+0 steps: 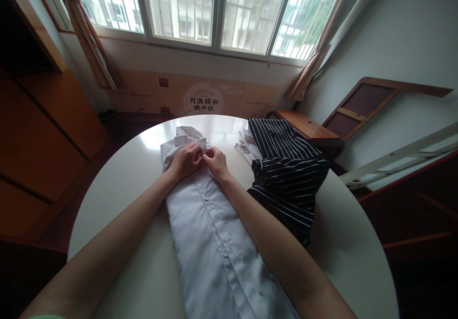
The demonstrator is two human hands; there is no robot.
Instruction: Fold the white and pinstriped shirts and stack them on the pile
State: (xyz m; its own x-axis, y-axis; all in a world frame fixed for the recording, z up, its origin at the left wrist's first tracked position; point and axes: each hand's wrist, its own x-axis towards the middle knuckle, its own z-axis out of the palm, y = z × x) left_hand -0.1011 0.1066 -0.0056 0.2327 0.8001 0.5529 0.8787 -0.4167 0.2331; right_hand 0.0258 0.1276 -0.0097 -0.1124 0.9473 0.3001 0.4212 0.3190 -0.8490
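A white button-up shirt lies lengthwise down the middle of a round white table, its collar at the far end. My left hand and my right hand meet near the collar, both with fingers pinched on the shirt's front placket. A row of small buttons runs down the shirt toward me. Both forearms stretch over the cloth.
A black garment with thin white stripes lies heaped to the right of the shirt, over another white cloth. A wooden chair stands past the table on the right. Windows fill the far wall; wooden cabinets stand left.
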